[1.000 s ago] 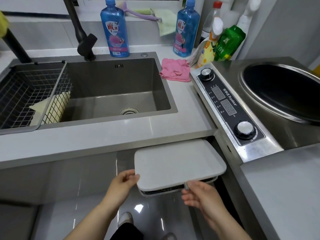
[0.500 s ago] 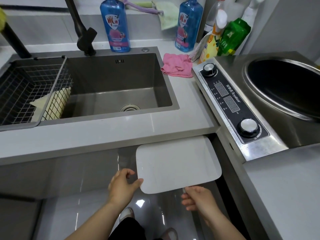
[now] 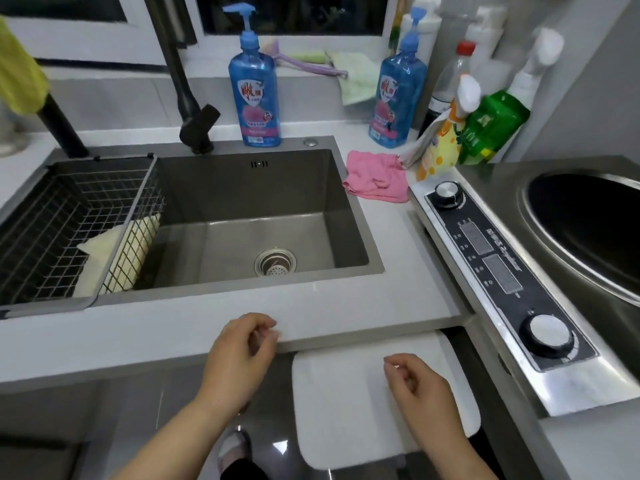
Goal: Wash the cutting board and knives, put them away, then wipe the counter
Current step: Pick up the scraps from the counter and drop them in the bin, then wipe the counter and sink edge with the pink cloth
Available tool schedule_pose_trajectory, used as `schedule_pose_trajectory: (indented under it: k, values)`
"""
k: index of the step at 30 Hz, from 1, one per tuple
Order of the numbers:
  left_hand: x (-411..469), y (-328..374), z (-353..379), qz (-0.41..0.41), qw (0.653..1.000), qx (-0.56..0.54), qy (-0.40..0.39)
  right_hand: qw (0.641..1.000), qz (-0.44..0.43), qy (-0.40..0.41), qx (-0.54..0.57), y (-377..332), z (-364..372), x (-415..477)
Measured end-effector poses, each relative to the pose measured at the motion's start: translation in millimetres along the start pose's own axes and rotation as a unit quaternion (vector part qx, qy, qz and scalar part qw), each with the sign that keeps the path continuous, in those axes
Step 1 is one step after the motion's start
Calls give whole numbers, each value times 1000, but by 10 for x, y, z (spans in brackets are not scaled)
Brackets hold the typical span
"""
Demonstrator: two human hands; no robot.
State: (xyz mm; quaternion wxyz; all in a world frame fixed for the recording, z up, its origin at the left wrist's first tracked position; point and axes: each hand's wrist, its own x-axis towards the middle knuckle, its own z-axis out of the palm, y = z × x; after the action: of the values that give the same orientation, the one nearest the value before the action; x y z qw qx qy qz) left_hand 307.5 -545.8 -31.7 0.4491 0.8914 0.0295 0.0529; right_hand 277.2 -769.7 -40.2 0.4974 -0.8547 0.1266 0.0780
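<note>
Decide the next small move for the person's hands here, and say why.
Probably the right hand should push the white rectangular cutting board deeper under the pale grey counter: the board juts out past the counter's edge, and neither this hand nor the left hand holds anything.

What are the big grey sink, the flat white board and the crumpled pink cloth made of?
Big grey sink: looks like brushed steel, with a dull metallic sheen.
Flat white board: probably plastic, matte and evenly white; not certain.
Crumpled pink cloth: soft fabric, since it folds and wrinkles.
</note>
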Motion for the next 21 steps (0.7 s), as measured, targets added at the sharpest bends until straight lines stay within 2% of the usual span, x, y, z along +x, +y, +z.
schedule_pose_trajectory:
  k: [5, 10, 13, 17, 21]
  values:
    - [738, -127, -255, 34, 998, 56, -26, 997, -32, 66, 30, -428, 165, 478]
    - [1658, -307, -587, 78, 992, 96, -27, 981, -93, 165, -51, -1113, 378, 1219]
    - [2226, -341, -760, 107, 986, 120, -41, 971, -115, 186, -99, -1510, 499, 1708]
    - [3017, -171, -930, 148, 979, 129, -54, 968, -45, 175, -176, -1662, 545, 2366]
    - [3640, 120, -992, 160, 982, 105, 6, 951, 26, 132, -280, -1636, 410, 2848]
